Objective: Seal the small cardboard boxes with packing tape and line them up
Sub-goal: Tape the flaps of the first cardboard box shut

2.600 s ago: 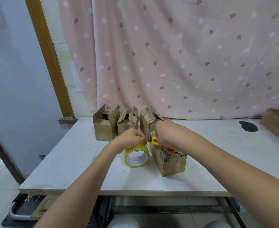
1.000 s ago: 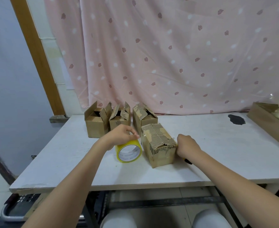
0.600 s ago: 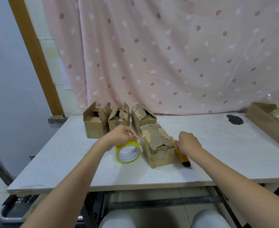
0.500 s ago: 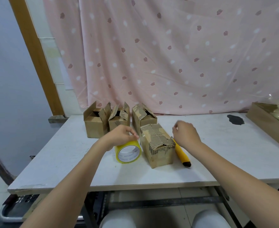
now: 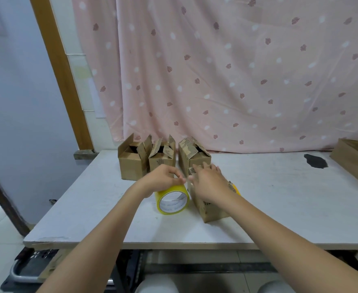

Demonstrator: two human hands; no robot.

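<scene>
At the far left of the white table (image 5: 102, 199) stand three small cardboard boxes in a row near the pink curtain (image 5: 237, 70). The left open box (image 5: 131, 163) and the middle open box (image 5: 162, 159) touch each other, and their flaps stick up. The third open box (image 5: 194, 156) stands just beside them with its flaps half down. None of the three looks taped yet.

Nearer the person, the left hand (image 5: 163, 179) is curled over the top of the yellow tape roll (image 5: 172, 200), which stands on its edge. The grip likely stops it from rolling away.

Just right of the roll sits the near box (image 5: 212, 210). The right hand (image 5: 208, 180) lies flat on its top with straight fingers, probably to press the flaps or the tape down. A bit of a yellow tool (image 5: 235, 188) peeks out behind this box.

Far right, a dark patch (image 5: 315, 161) marks the table, and a big cardboard tray (image 5: 353, 161) sits at the edge.
</scene>
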